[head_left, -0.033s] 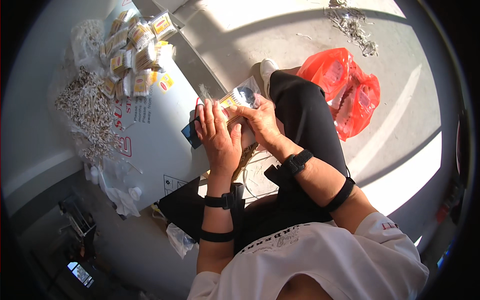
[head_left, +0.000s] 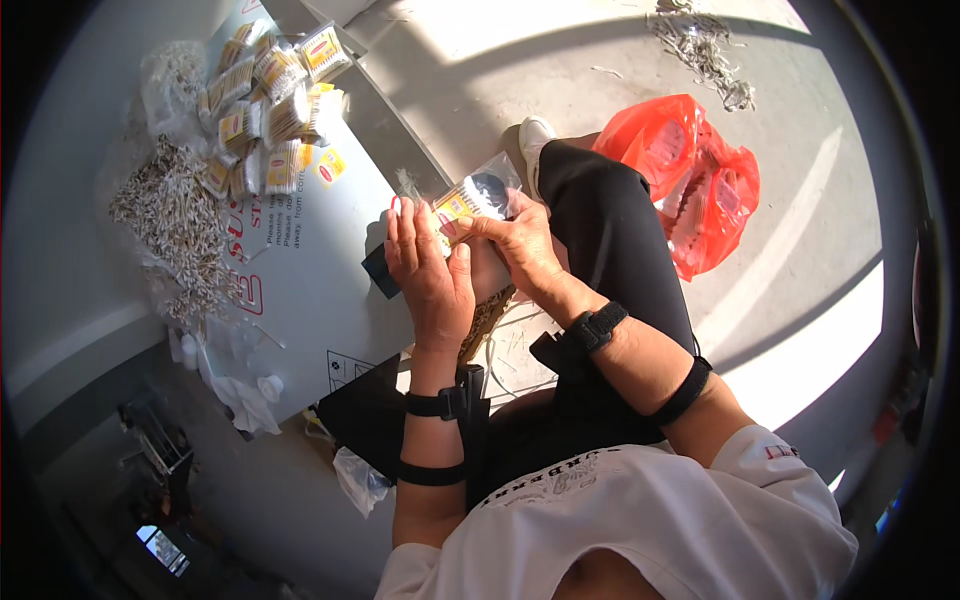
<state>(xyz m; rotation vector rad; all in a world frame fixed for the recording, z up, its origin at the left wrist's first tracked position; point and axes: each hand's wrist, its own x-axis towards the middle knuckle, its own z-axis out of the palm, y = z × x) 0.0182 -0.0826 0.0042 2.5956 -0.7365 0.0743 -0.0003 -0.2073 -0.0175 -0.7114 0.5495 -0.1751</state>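
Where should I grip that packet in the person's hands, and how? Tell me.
Probably pinch the packet by its clear-film end, coming from ahead of the person. That end points away from them and sticks out, while the right hand grips its right side and the left hand is at the other end. The film looks thin, so finger and thumb should do.

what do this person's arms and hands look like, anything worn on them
The left hand and right hand are ungloved. Each arm wears two black straps: a wrist strap with a small black block, and a plain band farther up. The sleeves are short and white, the right one with red marking.
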